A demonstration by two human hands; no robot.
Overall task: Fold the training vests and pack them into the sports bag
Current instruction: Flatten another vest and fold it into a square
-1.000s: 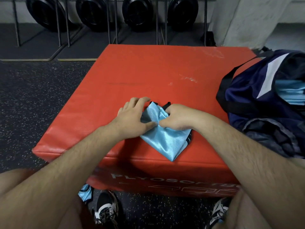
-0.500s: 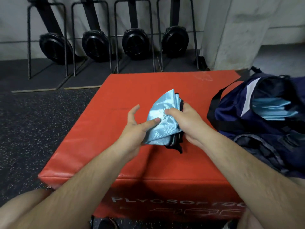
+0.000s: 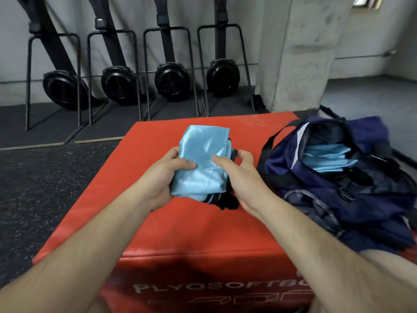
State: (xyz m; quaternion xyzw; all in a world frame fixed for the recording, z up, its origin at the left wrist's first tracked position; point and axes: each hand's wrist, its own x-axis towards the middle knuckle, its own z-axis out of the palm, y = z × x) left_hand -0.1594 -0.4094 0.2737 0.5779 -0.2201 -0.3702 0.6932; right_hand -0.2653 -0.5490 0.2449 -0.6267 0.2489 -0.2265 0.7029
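A folded light-blue training vest with black trim is held up above the red box. My left hand grips its left edge, thumb on top. On the vest's right side my right hand pinches it, fingers at the black trim. To the right, the navy sports bag lies on the box with its mouth open. Folded light-blue vests show inside it.
Black rubber gym flooring lies left of the box. Several black machines in metal stands line the wall behind. A concrete pillar rises behind the bag.
Both hands lifted the folded vest off the box top and hold it higher and flatter toward me. My view tilted up, showing more of the wall and the bag.
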